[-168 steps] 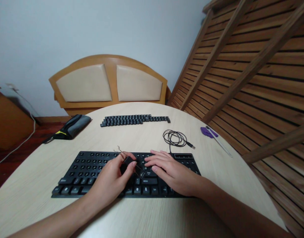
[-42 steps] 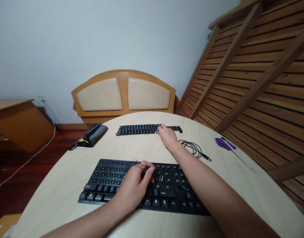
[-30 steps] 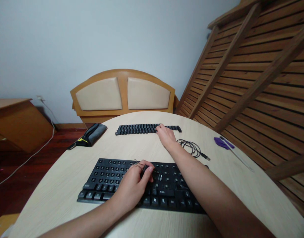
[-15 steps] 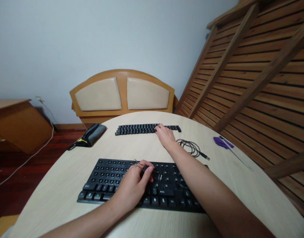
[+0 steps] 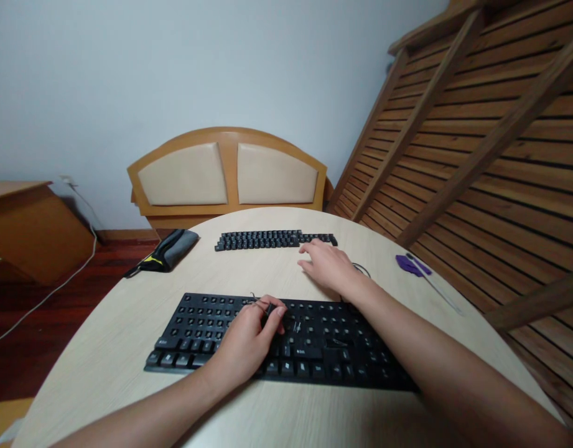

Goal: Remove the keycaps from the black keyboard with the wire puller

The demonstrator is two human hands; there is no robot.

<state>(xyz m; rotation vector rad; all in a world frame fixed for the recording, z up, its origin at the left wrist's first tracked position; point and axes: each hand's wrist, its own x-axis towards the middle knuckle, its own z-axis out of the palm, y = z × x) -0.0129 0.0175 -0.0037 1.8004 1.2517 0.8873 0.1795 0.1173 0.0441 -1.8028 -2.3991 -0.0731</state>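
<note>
A black keyboard (image 5: 309,373) lies across the near side of the table, its lower keys in place and many upper positions bare. My left hand (image 5: 251,336) rests over its middle, fingers curled round what looks like a keycap puller (image 5: 270,308) with a dark handle and thin wire; most of it is hidden. Farther off, loose black keycaps (image 5: 258,239) stand in tight rows. My right hand (image 5: 326,264) hovers just on the near side of their right end, fingers apart, with nothing visible in them.
Mostly hidden behind my right wrist is a coiled black cable (image 5: 362,269). At the right lie a purple cloth (image 5: 407,266) and a thin white stick (image 5: 438,289). A grey and black pouch (image 5: 174,251) sits at the table's left edge. A wooden headboard (image 5: 228,168) stands behind.
My right hand has come away from the keycap rows, moving right and toward me, and its fingers have spread. My left hand keeps its grip over the keyboard. The view has shifted slightly.
</note>
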